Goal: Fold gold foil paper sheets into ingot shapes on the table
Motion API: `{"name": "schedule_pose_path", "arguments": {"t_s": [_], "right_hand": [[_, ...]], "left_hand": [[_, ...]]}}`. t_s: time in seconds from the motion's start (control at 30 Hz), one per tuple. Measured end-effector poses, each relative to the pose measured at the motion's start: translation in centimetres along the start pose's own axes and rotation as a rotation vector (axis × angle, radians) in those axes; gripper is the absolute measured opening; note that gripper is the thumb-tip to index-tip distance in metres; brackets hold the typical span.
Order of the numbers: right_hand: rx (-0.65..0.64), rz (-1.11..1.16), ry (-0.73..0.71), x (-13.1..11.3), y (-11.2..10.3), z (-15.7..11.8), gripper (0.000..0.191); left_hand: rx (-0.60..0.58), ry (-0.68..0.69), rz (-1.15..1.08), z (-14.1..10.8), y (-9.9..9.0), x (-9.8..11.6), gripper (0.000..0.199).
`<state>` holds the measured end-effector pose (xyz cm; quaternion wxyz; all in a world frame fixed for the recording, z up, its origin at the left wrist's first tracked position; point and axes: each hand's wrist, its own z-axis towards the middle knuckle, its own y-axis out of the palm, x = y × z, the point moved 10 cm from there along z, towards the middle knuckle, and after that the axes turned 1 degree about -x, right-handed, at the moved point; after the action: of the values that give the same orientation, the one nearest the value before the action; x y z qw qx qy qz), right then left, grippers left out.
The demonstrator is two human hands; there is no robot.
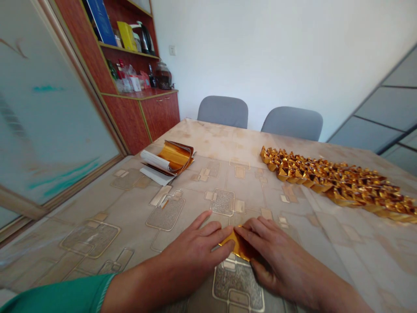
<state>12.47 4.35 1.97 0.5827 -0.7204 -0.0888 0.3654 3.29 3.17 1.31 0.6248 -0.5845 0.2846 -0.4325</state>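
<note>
One small gold foil piece (239, 244) lies between the two hands on the patterned surface (97, 208), and I log it first from the head feed. The left hand (195, 248) is open and fairly flat, with its fingers spread and their tips reaching the piece's left end. The right hand (280, 261) is the nearer of the two: narrow, fingers bent over the piece, pressing from above and covering most of it. Long axis runs roughly left to right, dipping toward the right hand. My view is poor here, so I cannot tell whether the right thumb grips from beneath or how the hidden part is creased.

A green sleeve (58, 298) shows at the left forearm. Up the surface to the right lies a long heap of folded gold foil ingots (339, 184), packed side by side, well apart from both hands. To the upper left sits a curled stack of gold foil sheets (174, 157) with a white paper roll (155, 160) on it. No container is in reach. Beyond stand two grey chairs (222, 112) and a red-brown wooden cabinet (130, 117).
</note>
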Motion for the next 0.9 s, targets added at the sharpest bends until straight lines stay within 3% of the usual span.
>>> {"name": "schedule_pose_path", "arguments": {"t_s": [0.23,0.6,0.9], "right_hand": [[0.018,-0.005,0.01,0.0,-0.1,0.0,0.039],[0.041,-0.045,0.004,0.4,-0.4,0.0,0.039],[0.034,-0.122,-0.035,-0.3,-0.3,0.0,0.036]], "left_hand": [[0.012,0.016,-0.046,-1.2,-1.1,-0.5,0.047],[0.031,0.019,0.001,-2.7,-1.2,-1.4,0.04],[0.104,0.049,-0.017,-0.1,-2.2,0.1,0.03]]}}
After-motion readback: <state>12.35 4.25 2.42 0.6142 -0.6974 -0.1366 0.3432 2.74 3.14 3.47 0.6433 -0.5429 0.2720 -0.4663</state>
